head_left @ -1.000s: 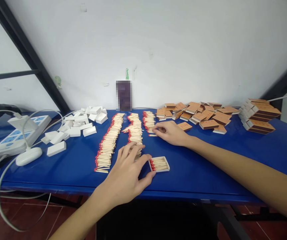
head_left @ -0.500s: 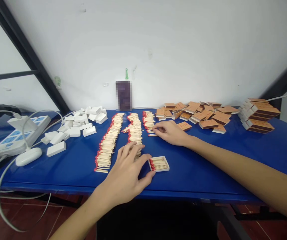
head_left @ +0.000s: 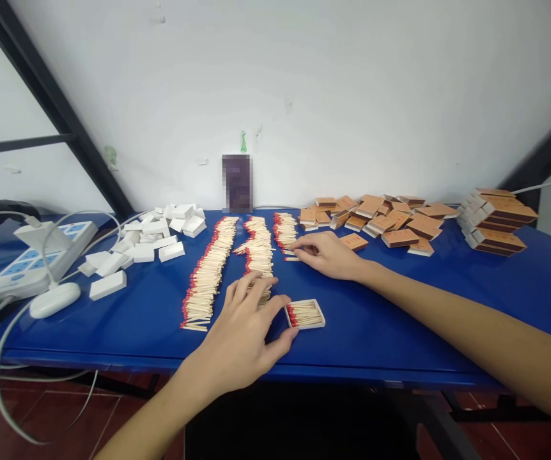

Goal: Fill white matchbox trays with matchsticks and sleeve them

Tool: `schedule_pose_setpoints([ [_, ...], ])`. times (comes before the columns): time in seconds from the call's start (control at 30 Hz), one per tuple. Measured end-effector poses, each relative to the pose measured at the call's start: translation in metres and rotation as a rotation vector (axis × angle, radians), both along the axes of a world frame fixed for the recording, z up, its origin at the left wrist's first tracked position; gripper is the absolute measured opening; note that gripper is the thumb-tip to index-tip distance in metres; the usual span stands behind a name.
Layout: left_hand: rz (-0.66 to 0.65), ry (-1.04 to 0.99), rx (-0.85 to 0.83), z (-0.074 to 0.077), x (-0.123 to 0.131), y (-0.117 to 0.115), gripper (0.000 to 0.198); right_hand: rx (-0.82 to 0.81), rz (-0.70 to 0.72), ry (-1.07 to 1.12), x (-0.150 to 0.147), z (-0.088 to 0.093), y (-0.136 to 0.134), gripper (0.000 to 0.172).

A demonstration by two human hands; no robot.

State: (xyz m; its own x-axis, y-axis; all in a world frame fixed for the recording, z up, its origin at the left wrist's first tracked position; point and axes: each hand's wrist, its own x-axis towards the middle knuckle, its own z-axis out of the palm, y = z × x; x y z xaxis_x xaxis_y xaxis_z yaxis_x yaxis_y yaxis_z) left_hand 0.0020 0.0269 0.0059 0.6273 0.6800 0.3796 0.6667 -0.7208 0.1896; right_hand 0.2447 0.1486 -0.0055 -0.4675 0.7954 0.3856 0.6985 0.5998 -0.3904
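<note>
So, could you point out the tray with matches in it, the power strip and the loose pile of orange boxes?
Tray (head_left: 312, 326): head view, its near wall.
Power strip (head_left: 27, 260): head view, its socketed top face.
Loose pile of orange boxes (head_left: 387, 220): head view, a box near its middle.

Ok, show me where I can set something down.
Blue tabletop lies bare between the match tray and right forearm, and between the white boxes and leftmost match row. Crowded: along the wall, where orange boxes heap, and around the left hand.
</note>
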Motion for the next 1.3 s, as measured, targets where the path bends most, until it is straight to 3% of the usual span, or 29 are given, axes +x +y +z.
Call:
schedule_pose_setpoints([
  [0.57, -0.003, 0.001, 0.002, 0.0, 0.0, 0.001, 0.029, -0.058, -0.035, 0.007, -0.002, 0.001, -0.001, 0.027],
  [0.77, -0.006, -0.01, 0.009, 0.0, 0.0, 0.001, 0.028, -0.16, -0.065, 0.121, 0.0, -0.002, 0.008, 0.029],
  [1.3, -0.002, 0.001, -0.006, 0.0, 0.0, 0.001, 0.028, -0.219, -0.017, 0.159, 0.001, 0.001, 0.01, 0.028],
])
